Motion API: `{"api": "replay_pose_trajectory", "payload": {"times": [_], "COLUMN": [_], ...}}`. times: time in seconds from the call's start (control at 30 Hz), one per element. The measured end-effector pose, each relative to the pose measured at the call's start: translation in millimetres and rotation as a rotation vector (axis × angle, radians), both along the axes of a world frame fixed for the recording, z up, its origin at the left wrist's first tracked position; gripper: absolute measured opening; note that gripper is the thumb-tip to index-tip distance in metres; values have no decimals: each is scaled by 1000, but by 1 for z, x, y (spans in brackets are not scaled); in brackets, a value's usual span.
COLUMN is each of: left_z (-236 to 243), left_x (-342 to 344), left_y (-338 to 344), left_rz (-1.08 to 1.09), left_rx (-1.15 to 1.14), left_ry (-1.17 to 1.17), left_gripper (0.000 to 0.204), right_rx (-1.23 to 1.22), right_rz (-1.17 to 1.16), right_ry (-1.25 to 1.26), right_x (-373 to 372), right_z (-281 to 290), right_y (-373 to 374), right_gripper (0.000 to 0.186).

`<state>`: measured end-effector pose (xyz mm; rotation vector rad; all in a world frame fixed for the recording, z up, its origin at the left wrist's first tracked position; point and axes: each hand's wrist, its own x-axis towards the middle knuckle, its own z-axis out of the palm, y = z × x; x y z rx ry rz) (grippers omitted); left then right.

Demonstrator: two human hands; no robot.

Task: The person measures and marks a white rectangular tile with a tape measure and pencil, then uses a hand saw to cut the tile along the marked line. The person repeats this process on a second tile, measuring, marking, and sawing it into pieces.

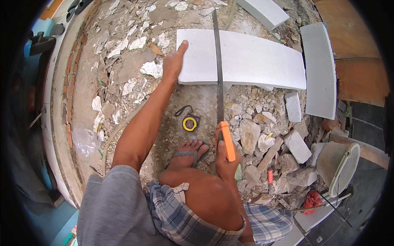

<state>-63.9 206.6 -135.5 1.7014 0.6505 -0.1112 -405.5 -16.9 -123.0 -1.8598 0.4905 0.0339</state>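
My left hand [174, 61] grips the left end of a long white block [260, 59], thumb on its top face and the other fingers mostly hidden. My right hand [225, 158] is closed on the orange handle of a hand saw [218, 82]. Its long blade lies across the top of the block, a short way right of my left hand, reaching beyond the far edge. A black and yellow tape measure [190, 122] rests on the rubble between my arms, just above my sandalled foot [184, 158].
More white blocks [320, 69] [262, 11] lie right and behind. Broken stones [250, 135] cover much of the right ground. A bucket [334, 166] lies tipped at lower right. A hose [123, 131] runs along the left, near a brick edge [69, 102]. Brown boards [355, 33] are at upper right.
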Motion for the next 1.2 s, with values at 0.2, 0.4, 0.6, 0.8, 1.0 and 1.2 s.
{"api": "replay_pose_trajectory", "payload": {"times": [0.2, 0.4, 0.6, 0.8, 1.0, 1.2], "left_z": [-4, -5, -10, -14, -12, -8], "left_x": [1, 2, 10, 9, 11, 7], "left_y": [0, -2, 0, 0, 1, 0], "left_rz": [-6, -12, -24, -40, -34, -27], "left_rx": [-53, -58, -145, -140, -96, -19], "left_ry": [-68, -27, -16, -26, 14, -3], "left_gripper": [87, 85, 87, 89, 87, 85], "right_rx": [-151, -38, -12, 3, 59, -40], "right_rz": [30, -13, 20, -5, -3, 41], "right_ry": [24, -76, -33, 92, 28, -13], "right_x": [-37, 16, 10, 8, 19, -5], "right_z": [31, 29, 56, 58, 59, 73], "right_y": [-1, 7, 4, 1, 1, -3], "right_gripper": [28, 28, 23, 23, 24, 22]}}
